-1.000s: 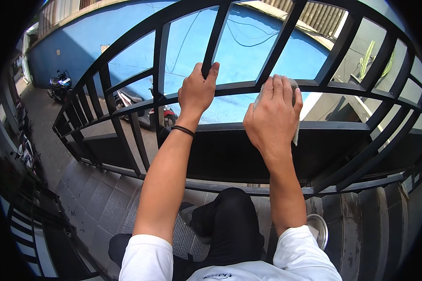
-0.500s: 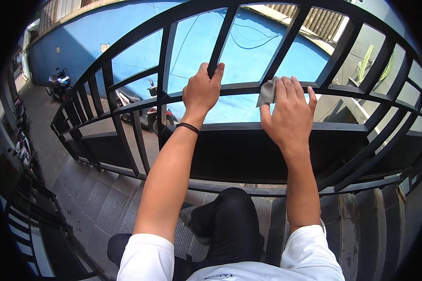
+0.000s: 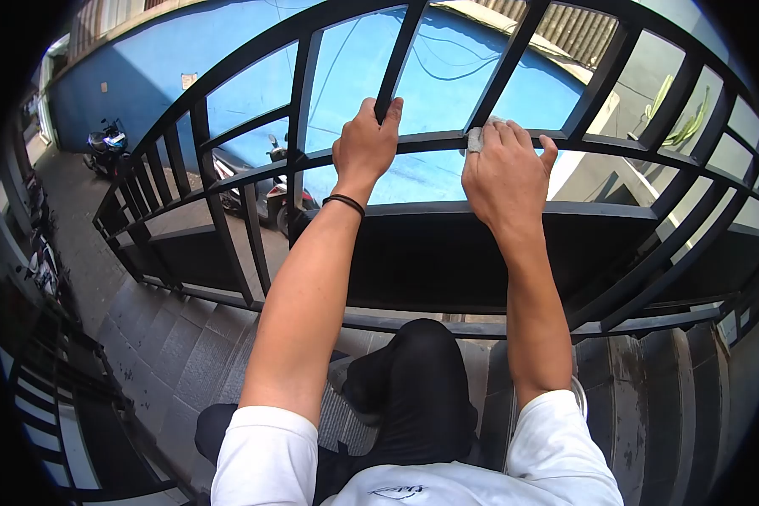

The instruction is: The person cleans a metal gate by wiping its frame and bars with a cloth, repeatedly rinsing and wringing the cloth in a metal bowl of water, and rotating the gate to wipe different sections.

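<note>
A: If we start right by the body, what is there?

B: A white short-sleeved shirt (image 3: 434, 487), a bent knee in black trousers (image 3: 427, 358), and dark grey tiled steps (image 3: 599, 384) underneath.

A: And the left hand (image 3: 367, 148)?

B: Closed round a straight black metal upright bar (image 3: 399, 63), near where it meets a curved black metal crossbar (image 3: 430, 142). A thin black band (image 3: 344, 201) circles that wrist.

A: The right hand (image 3: 504, 179)?

B: Its fingers bend over a small grey cloth (image 3: 475, 141), holding it on the crossbar at the foot of the next upright — the little finger stands off to the side. Most of the cloth is hidden under the fingers.

A: Below that?

B: A flat solid black panel (image 3: 481, 257) fills the railing's lower part.

A: Farther off?

B: Through the bars, a white, black and red scooter (image 3: 270, 198); beyond it, a blue-and-black motorbike (image 3: 107, 150) by a bright blue wall (image 3: 358, 72) — shaded at its left end. A green cactus (image 3: 686, 131) stands at the right, and a brown corrugated roof (image 3: 578, 32) shows above the wall.
</note>
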A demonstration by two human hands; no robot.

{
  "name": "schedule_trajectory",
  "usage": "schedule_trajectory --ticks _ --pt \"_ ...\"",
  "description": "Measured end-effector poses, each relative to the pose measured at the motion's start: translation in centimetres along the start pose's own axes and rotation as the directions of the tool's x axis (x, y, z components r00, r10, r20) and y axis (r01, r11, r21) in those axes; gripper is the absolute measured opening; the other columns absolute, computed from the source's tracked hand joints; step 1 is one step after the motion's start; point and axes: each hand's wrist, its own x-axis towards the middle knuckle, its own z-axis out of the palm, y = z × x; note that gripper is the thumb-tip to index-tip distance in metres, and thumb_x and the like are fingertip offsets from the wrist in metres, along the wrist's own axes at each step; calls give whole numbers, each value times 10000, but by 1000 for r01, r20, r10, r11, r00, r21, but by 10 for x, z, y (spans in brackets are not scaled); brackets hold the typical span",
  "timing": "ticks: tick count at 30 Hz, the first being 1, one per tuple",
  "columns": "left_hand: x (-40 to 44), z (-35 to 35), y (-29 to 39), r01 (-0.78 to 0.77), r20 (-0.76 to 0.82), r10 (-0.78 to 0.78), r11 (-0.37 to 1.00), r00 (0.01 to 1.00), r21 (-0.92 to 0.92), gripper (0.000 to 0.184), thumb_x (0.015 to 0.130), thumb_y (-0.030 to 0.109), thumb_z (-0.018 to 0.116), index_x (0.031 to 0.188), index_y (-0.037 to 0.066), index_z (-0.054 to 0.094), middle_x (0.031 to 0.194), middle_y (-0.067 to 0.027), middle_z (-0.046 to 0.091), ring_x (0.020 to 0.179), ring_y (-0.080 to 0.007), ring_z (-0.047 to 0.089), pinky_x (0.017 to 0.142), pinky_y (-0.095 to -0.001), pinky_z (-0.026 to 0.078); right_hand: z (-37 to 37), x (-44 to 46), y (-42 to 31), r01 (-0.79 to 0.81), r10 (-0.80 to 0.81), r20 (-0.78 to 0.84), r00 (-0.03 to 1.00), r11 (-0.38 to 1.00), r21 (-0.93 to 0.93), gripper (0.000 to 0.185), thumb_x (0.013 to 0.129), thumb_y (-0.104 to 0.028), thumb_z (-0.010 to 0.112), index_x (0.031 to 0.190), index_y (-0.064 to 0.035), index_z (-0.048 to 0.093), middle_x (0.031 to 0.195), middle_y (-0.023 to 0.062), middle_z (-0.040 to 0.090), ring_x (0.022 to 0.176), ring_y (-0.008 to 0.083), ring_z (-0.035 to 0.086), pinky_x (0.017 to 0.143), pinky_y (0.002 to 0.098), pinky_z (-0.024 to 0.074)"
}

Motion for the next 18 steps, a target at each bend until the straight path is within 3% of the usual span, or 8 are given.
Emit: schedule_trajectory --ticks 3,5,7,10,11,13,17,18 --pt "0 1 -1 9 5 -9 1000 1000 17 541 991 608 427 1019 110 637 770 -120 709 835 -356 705 746 -463 501 -5 21 5 -55 53 139 989 998 15 389 905 -213 422 1088 -10 699 1123 155 694 1176 268 605 1100 541 252" --pt "1 -2 1 13 17 -13 1000 1000 7 537 991 605 427 1023 112 637 772 -123 709 834 -362 704 746 -467 500 -13 44 13 -55 42 503 863 998 12 402 904 -216 403 1077 -8 701 1070 178 701 1138 296 625 1088 592 271" --pt "1 -1 0 6 10 -6 1000 1000 -2 539 991 606 426 1023 112 637 771 -122 709 831 -361 704 742 -466 502 -1 33 18 14 -22 426 904 1000 22 382 896 -217 427 1056 0 699 1053 195 704 1102 315 639 1091 573 298" --pt "3 0 1 -9 -11 9 1000 1000 -12 546 991 612 421 1023 111 636 767 -121 707 827 -361 705 739 -466 504 -9 3 7 157 -157 -26 987 988 -8 424 889 -237 469 1116 63 665 1173 211 677 1146 305 618 1093 452 341" --pt "1 1 0 -3 -7 3 1000 1000 -3 552 990 617 417 1025 111 635 764 -121 707 826 -361 705 739 -466 504 -14 -6 -1 119 -115 53 992 989 -90 466 898 -235 452 1202 65 638 1276 207 639 1235 298 580 1118 438 315" --pt "1 -1 1 4 5 -4 1000 1000 -8 553 988 618 418 1023 107 628 767 -127 707 835 -367 702 736 -469 500 0 -9 -4 123 -141 -94 986 977 -171 465 897 -239 436 1176 70 643 1245 208 651 1219 297 588 1109 448 329" --pt "3 1 -1 7 20 -7 1000 1000 -11 562 987 623 413 1035 105 625 777 -128 708 850 -370 699 743 -470 496 -7 23 7 36 -38 100 994 999 28 400 890 -225 440 1028 42 704 1083 205 700 1070 309 645 1053 464 371" --pt "3 1 -1 9 19 -9 1000 1000 -8 566 988 626 409 1040 105 625 778 -128 708 849 -369 699 746 -469 495 -11 34 11 17 -30 273 961 999 52 372 890 -213 433 973 16 714 1042 198 707 1034 315 652 1032 467 383"
